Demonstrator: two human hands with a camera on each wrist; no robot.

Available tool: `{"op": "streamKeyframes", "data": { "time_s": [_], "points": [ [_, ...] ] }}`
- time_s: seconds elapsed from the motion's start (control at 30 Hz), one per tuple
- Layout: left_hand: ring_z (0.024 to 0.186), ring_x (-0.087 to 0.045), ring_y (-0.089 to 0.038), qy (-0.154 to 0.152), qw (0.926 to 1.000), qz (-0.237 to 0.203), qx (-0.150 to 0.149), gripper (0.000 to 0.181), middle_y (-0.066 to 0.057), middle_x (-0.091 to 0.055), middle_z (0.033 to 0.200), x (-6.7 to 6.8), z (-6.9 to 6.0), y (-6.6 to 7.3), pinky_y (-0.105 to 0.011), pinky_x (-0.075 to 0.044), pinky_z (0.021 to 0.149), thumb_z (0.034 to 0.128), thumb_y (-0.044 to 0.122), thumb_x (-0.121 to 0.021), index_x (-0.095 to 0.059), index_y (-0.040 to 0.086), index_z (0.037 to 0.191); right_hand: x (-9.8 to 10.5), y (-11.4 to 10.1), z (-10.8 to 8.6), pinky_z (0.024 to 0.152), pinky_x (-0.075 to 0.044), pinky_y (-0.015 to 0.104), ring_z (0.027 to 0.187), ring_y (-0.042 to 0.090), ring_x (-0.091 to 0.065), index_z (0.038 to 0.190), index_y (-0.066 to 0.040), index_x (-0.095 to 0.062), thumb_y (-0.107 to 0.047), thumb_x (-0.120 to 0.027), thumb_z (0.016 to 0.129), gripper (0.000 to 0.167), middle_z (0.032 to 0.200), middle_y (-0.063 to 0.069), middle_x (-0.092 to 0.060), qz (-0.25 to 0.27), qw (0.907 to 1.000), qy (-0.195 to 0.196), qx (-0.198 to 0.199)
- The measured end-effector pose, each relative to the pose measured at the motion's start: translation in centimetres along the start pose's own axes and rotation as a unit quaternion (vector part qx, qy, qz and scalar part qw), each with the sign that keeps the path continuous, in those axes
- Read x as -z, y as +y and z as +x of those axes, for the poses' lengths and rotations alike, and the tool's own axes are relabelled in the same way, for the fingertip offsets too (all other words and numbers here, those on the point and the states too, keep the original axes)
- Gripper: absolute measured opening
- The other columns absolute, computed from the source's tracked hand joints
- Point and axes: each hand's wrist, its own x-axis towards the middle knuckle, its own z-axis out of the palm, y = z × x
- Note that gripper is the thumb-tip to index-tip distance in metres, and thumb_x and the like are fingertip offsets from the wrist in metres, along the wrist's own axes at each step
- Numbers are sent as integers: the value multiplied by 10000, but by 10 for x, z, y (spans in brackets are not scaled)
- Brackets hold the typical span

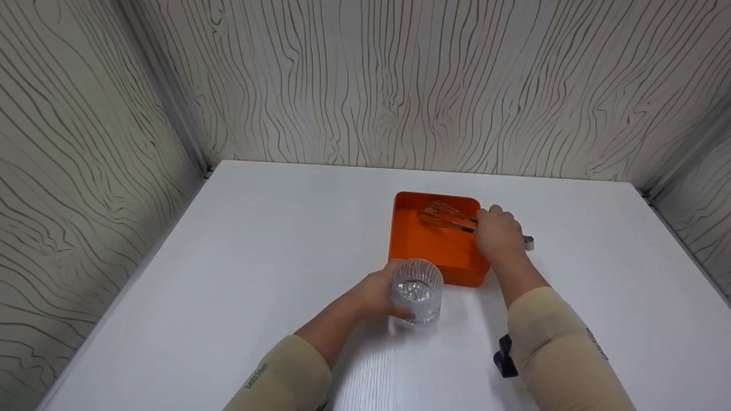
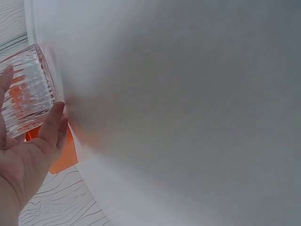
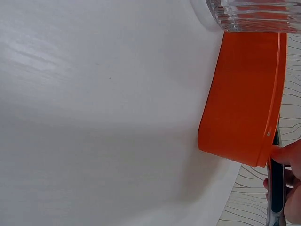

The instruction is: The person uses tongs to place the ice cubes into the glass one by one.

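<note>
A clear ribbed glass [image 1: 420, 294] is in front of the orange tray [image 1: 437, 275], its open top facing up. My left hand [image 1: 380, 294] grips it from the left side, thumb and fingers around the wall, as the left wrist view also shows. Over the tray's right edge, my right hand [image 1: 499, 231] holds a pair of tongs [image 1: 451, 224] by dark and metal handles [image 3: 276, 188]. The see-through tong heads lie apart inside the tray, and the metal handle end sticks out to the right of my hand. My palm hides the middle of the tongs.
The white table [image 1: 274, 245] meets patterned panels [image 1: 365, 85] at the back and both sides. A small black object [image 1: 505, 357] shows beside my right sleeve [image 1: 565, 354]. The tray's low walls stand between the glass and the tong heads.
</note>
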Motion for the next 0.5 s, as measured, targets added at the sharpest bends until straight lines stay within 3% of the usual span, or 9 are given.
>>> {"op": "streamKeyframes", "data": {
  "time_s": [0.33,0.5],
  "points": [
    [1114,-498,-152,-11,9997,202,-170,860,53,-533,1207,1,1,-1,-378,-415,970,608,208,-850,-335,255,1294,0,0,2,790,-459,513,882,332,-462,1105,-15,-543,-88,-512,892,227,1018,184,-474,587,9966,-546,-182],
    [1111,-501,-153,-35,9997,175,-160,860,52,-536,1207,0,2,-1,-380,-407,977,609,206,-850,-336,249,1297,0,0,2,756,-467,463,868,312,-457,1081,-57,-527,-114,-522,900,190,1013,151,-466,896,9918,-838,-357]
  ]
}}
